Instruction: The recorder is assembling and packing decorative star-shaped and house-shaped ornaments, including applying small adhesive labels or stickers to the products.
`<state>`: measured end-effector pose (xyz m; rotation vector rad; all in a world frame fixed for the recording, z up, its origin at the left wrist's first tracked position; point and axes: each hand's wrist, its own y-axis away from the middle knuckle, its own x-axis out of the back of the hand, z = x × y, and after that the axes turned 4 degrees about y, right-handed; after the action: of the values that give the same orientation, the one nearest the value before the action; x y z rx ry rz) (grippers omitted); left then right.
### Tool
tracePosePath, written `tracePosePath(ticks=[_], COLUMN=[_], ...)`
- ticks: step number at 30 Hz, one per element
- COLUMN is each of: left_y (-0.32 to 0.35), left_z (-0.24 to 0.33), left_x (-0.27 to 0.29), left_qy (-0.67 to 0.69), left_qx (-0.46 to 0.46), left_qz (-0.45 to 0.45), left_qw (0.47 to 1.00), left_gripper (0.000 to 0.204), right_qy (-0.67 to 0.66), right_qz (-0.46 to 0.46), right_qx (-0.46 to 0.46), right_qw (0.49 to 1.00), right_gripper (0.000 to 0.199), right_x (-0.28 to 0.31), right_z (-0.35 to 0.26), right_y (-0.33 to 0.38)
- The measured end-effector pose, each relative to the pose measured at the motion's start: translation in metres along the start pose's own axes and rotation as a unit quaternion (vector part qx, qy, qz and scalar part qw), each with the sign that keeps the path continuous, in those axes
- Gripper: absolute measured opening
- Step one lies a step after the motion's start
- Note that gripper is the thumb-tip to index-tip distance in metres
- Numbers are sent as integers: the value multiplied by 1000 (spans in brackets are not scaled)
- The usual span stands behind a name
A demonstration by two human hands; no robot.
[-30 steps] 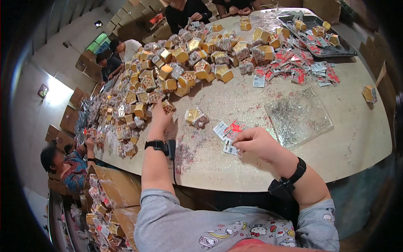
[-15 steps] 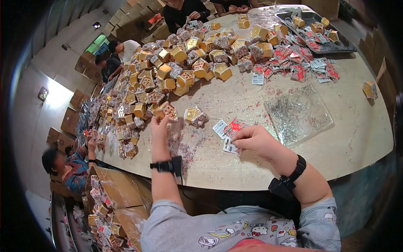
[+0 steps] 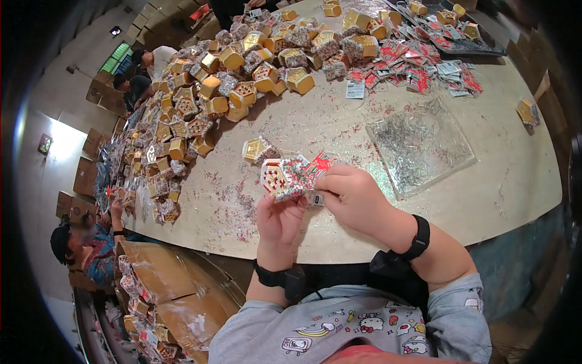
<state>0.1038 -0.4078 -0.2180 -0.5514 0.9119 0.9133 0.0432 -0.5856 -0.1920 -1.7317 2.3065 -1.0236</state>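
A small house-shaped ornament point(image 3: 280, 178) with a red-dotted white side and a sprinkle-coated roof rests in my left hand point(image 3: 280, 221), which grips it from below just over the table. The fingertips of my right hand point(image 3: 351, 195) are pinched together at the ornament's right end; what they hold is too small to make out. Red-and-white tag cards point(image 3: 320, 164) lie behind those fingers, partly covered by them. Slightly beyond the held piece, a second ornament point(image 3: 259, 150) with a gold underside lies on the table.
A large heap of ornaments point(image 3: 242, 94) covers the table's left and far side. Farther right are a pile of tag cards point(image 3: 417, 79) and a black tray point(image 3: 496, 53). A clear shallow tray point(image 3: 462, 164) holds thin metal pins. Cardboard boxes point(image 3: 182, 273) and a person point(image 3: 100, 258) are at left.
My left hand has brought the ornament rightward from beside the heap to meet my right hand. The right fingers have moved from over a tag card to the ornament's end. The view has shifted slightly.
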Motion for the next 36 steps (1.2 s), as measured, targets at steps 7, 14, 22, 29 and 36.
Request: tracePosePath(ticks=[7,14,22,29,36], left_y=[1,2,1,1,0], left_z=[-1,-3,-7,-6,-5], left_x=[3,12,5,2,2], left_qy=[17,6,-12,9,30], left_qx=[1,36,32,50,54], left_qz=[1,-9,10,18,24], left_qw=[1000,999,999,999,998], left_gripper=[51,52,52,44,43], right_qy=[16,80,101,121,136], right_qz=[5,23,34,39,48], right_qx=[20,95,127,137,150], right_qw=[1000,992,986,982,978], right_gripper=[9,9,10,13,16], right_x=[2,3,4,5,5], right_z=[0,-1,-2,-2,-1], right_y=[-1,-2,-2,-3,-3])
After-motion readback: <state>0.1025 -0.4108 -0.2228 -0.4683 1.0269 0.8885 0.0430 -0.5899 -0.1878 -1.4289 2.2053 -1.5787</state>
